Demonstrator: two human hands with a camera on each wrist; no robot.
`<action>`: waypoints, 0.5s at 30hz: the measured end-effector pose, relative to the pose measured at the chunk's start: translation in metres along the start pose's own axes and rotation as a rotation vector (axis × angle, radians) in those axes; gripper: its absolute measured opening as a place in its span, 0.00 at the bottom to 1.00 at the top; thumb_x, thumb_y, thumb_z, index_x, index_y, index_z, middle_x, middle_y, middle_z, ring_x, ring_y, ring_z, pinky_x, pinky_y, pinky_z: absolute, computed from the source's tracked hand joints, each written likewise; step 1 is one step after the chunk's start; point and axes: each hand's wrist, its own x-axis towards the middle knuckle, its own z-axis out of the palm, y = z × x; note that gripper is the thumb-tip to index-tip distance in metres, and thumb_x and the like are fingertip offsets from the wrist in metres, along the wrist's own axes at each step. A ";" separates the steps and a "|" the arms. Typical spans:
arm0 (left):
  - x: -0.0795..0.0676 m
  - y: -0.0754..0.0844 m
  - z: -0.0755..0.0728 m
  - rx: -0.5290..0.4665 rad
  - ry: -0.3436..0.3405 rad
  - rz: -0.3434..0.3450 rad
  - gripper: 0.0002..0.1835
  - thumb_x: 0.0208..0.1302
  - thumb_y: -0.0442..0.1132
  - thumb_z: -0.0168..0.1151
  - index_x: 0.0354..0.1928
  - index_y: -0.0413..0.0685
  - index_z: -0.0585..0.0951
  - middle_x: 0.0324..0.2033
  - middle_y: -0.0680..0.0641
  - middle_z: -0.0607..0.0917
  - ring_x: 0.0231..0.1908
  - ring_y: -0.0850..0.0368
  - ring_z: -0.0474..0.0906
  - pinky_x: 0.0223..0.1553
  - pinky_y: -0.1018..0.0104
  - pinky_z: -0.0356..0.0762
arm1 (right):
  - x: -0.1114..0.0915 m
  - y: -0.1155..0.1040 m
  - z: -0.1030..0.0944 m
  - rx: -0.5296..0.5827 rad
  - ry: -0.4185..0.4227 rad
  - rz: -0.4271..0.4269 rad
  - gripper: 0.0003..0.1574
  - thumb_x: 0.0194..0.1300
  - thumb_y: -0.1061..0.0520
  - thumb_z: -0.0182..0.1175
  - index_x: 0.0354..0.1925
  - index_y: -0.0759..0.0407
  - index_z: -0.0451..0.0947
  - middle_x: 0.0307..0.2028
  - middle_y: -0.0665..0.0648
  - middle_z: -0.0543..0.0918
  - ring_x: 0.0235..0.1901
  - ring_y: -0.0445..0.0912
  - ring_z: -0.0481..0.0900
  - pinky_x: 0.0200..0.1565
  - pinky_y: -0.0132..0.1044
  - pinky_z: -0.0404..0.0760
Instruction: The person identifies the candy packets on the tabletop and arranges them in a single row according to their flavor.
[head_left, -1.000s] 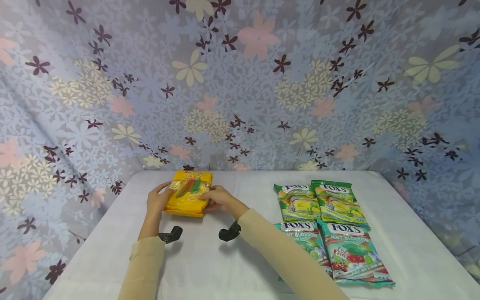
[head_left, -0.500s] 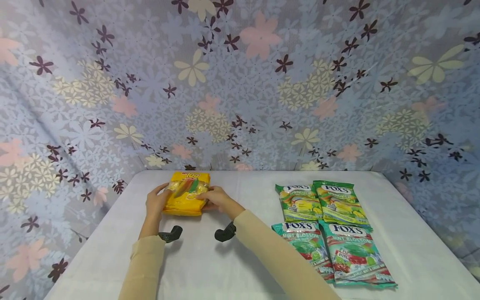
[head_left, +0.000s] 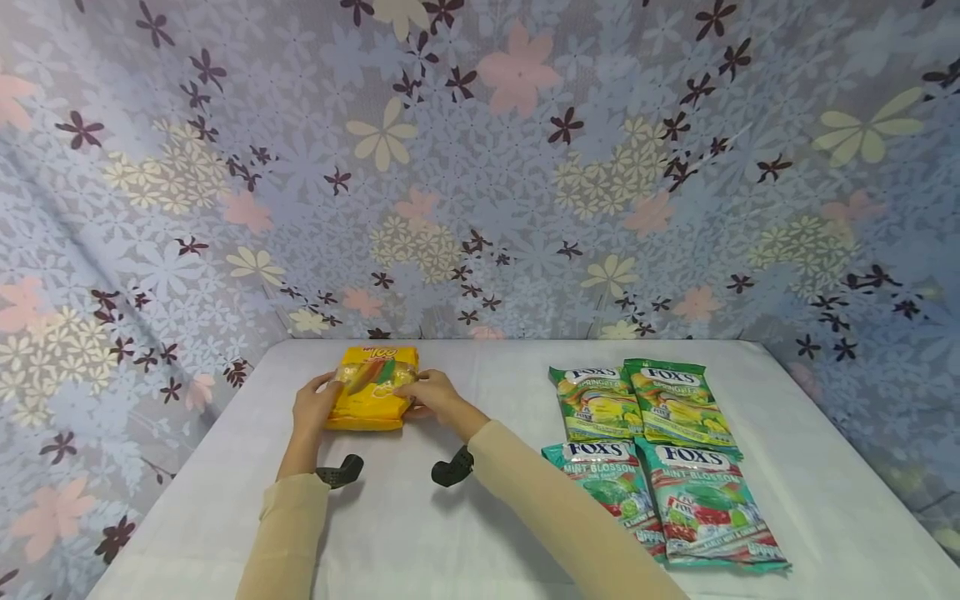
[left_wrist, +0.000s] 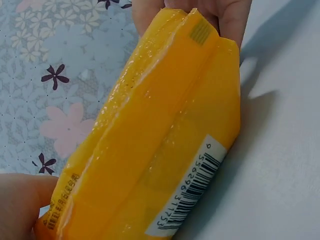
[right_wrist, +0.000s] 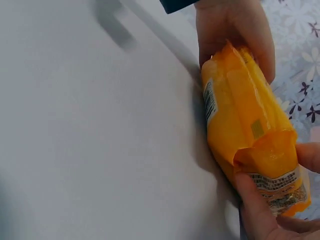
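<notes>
"Across the head view, where's my yellow packet (head_left: 367, 408)?"
"Back-left on the table (head_left: 397, 525), left hand (head_left: 311, 408) and right hand (head_left: 441, 397) curled on its sides."
"Left wrist?"
"Barcode (left_wrist: 189, 187) shows; I'd squeeze evenly."
"Right wrist?"
"Fingers (right_wrist: 256, 207) pinch one end; I'd hold it level."

- Held bag (head_left: 372, 398): yellow, with a red, orange and green picture on the front; side panel plain orange-yellow.
- Barcode (left_wrist: 192, 185) on the held bag: black stripes on white.
- Upper bags (head_left: 600, 408) (head_left: 677, 406): green and yellow, with dark blue and white lettering.
- Lower bags (head_left: 617, 487) (head_left: 708, 504): teal green with red areas; dark blue and white lettering.
- Sleeves (head_left: 287, 533) (head_left: 562, 504): plain beige.
- Wrist brackets (head_left: 341, 472) (head_left: 452, 468): black.
- Tablecloth (head_left: 420, 546): plain white.
- Curtain (head_left: 480, 183): blue-grey, printed with pale blue, cream, pink and dark maroon flowers.
</notes>
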 end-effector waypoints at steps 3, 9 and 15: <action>0.000 0.001 -0.001 0.031 -0.025 0.009 0.28 0.72 0.43 0.46 0.69 0.36 0.64 0.69 0.30 0.57 0.69 0.34 0.49 0.68 0.42 0.48 | -0.002 -0.002 -0.003 -0.026 -0.011 -0.014 0.45 0.57 0.63 0.68 0.67 0.72 0.59 0.52 0.68 0.74 0.50 0.57 0.77 0.44 0.47 0.82; -0.009 0.012 0.001 0.096 0.071 0.129 0.26 0.70 0.39 0.47 0.66 0.31 0.66 0.63 0.27 0.66 0.64 0.32 0.61 0.63 0.43 0.60 | -0.012 -0.006 -0.011 -0.225 -0.002 -0.087 0.42 0.58 0.60 0.69 0.66 0.68 0.62 0.56 0.68 0.71 0.51 0.57 0.77 0.41 0.43 0.83; -0.037 0.042 0.015 0.025 0.201 0.407 0.20 0.70 0.33 0.51 0.61 0.34 0.73 0.58 0.33 0.75 0.58 0.36 0.69 0.59 0.43 0.65 | -0.024 -0.008 -0.028 -0.349 0.007 -0.204 0.41 0.59 0.58 0.68 0.66 0.66 0.63 0.62 0.70 0.67 0.49 0.57 0.79 0.40 0.40 0.83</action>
